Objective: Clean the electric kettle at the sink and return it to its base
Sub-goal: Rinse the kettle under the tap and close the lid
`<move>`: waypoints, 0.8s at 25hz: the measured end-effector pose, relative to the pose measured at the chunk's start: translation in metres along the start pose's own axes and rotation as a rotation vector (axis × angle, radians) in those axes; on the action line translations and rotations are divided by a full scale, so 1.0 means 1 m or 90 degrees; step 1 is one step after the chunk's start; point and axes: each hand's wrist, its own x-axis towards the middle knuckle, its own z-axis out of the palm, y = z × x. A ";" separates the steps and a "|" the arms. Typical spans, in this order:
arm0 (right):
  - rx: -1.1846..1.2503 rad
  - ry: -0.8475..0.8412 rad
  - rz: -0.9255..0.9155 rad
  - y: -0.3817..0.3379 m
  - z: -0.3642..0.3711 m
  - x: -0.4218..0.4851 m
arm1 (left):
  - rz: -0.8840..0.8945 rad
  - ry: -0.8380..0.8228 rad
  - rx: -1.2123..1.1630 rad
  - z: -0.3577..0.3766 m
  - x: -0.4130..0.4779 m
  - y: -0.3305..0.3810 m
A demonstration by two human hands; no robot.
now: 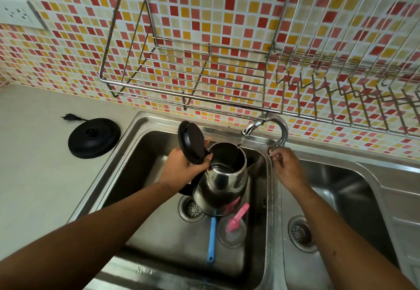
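A steel electric kettle (221,182) with its black lid (192,142) flipped open hangs over the left sink bowl (145,153). My left hand (184,168) grips its black handle. A thin stream of water runs from the curved tap (266,127) into the kettle's mouth. My right hand (286,168) pinches the tap's knob (271,151) at the spout's foot. The kettle's round black base (94,138) lies on the grey counter to the left of the sink, its plug (70,117) loose behind it.
In the left bowl lie a blue-handled utensil (211,239), a clear glass lid (231,233) and a pink piece (237,218), near the drain (191,209). The right bowl (341,187) has its own drain. A wire dish rack (204,73) hangs low over the sink. A wall socket (18,13) sits upper left.
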 end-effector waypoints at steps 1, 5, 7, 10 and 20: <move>0.049 0.017 0.026 0.003 -0.006 0.000 | 0.002 -0.001 0.004 0.000 -0.002 0.001; 0.132 0.086 0.165 -0.014 -0.018 -0.014 | -0.017 0.031 0.015 -0.007 -0.007 0.006; 0.183 0.229 0.149 -0.038 -0.012 -0.039 | -0.012 0.041 0.036 -0.013 -0.011 0.011; 0.424 0.091 0.204 -0.084 0.019 -0.087 | 0.004 0.047 0.056 -0.022 -0.017 0.019; 0.596 -0.184 0.320 -0.169 0.037 -0.126 | 0.131 0.135 0.041 -0.075 -0.079 0.065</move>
